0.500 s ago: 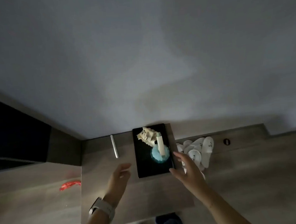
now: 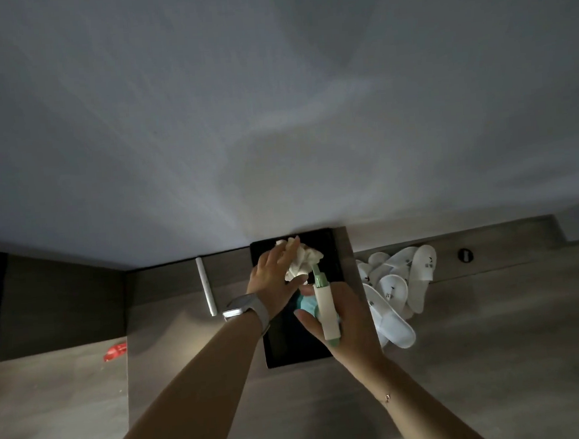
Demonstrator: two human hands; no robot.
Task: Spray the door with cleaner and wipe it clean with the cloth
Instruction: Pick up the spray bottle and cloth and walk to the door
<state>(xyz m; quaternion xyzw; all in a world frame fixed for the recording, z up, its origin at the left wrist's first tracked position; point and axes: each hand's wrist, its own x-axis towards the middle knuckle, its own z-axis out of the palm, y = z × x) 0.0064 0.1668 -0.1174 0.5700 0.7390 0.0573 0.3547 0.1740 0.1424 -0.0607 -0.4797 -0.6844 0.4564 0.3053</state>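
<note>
Seen from above in dim light: left hand (image 2: pixel 274 278), a watch (image 2: pixel 245 311) at the wrist, laid over the crumpled cloth (image 2: pixel 303 261) on a black tray (image 2: pixel 331 250), fingers resting on the folds; whether curled round them or merely pressing, impossible to tell. Right hand (image 2: pixel 344 318) wrapped around the spray bottle (image 2: pixel 325 311), fingers and thumb clamped on its white body, green nozzle end toward the cloth, teal base partly hidden behind the palm, bottle over the tray's middle. Tray set on a wooden table (image 2: pixel 195 363) against the pale door (image 2: pixel 273 100). White pen-like stick (image 2: pixel 206 286) lying left of the tray. Heap of white slippers (image 2: pixel 396 290) on the floor to the right; red scrap (image 2: pixel 115 352) far left.
</note>
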